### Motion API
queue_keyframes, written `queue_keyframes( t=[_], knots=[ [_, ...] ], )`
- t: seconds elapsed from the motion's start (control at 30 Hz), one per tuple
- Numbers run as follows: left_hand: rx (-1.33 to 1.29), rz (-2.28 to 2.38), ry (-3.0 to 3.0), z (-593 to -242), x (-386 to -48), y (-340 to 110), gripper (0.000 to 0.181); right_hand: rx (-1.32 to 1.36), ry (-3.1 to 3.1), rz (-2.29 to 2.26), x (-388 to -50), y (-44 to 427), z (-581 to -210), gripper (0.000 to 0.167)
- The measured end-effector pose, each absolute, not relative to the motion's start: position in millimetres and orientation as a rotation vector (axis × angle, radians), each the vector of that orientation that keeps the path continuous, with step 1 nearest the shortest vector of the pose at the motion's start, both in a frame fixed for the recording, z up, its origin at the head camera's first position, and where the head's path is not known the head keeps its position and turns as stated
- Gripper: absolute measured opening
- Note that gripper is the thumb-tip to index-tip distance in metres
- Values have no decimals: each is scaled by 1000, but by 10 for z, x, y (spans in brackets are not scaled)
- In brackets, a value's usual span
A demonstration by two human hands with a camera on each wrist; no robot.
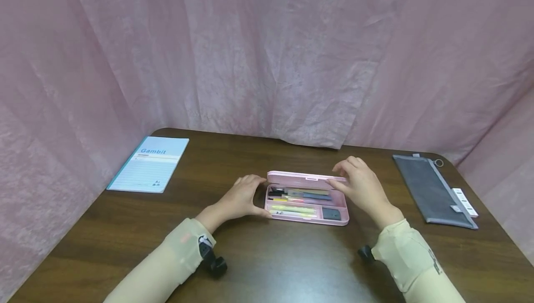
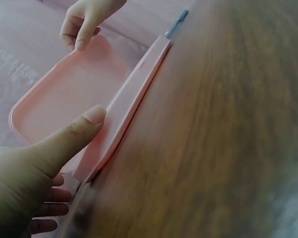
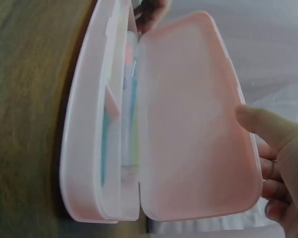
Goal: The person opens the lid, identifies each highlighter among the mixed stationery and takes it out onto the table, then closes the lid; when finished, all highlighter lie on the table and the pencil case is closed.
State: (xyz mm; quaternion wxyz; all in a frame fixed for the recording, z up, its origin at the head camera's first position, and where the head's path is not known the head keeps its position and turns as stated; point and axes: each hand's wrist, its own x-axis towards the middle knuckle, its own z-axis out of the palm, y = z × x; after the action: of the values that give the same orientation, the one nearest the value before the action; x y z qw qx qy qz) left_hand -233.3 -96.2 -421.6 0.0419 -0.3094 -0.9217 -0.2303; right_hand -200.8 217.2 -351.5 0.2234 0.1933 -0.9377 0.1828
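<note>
A pink pencil case [image 1: 306, 221] lies on the table with its lid [image 3: 188, 109] raised at the back. Several pens [image 1: 306, 193] fill the rear compartment. Yellow highlighters [image 1: 292, 209] and a dark grey block [image 1: 331, 213] sit in the front ones. My left hand [image 1: 238, 199] grips the case's left end, its thumb against the front wall in the left wrist view, the other fingers partly hidden behind. With thumb and fingers, my right hand [image 1: 364, 186] pinches the lid's free edge near its right corner.
A light blue notebook [image 1: 150, 166] labelled Gambit lies at the table's left. At the right is a grey mesh zip pouch [image 1: 431, 192] with a ring, partly over a white strip-like item [image 1: 465, 202]. Pink curtains [image 1: 258, 62] hang behind the table [image 1: 267, 261].
</note>
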Motion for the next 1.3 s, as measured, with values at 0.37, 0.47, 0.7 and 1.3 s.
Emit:
queue_keyframes(
  t=[0.37,0.47,0.7,1.3],
  knots=[
    [-1018,-711,-2779,-4309,-2315,-928,88,544,-2323,453,-2038,2159,-3624,24],
    [-1015,-719,-2770,-4316,-2311,-923,88,536,-2298,463,-2038,2175,-3635,23],
    [-992,-712,-2771,-4339,-2305,-915,87,555,-2279,509,-2033,2225,-3664,25],
    [-947,-786,-2798,-4344,-2315,-928,85,570,-2528,562,-2228,2322,-3688,43]
  ],
)
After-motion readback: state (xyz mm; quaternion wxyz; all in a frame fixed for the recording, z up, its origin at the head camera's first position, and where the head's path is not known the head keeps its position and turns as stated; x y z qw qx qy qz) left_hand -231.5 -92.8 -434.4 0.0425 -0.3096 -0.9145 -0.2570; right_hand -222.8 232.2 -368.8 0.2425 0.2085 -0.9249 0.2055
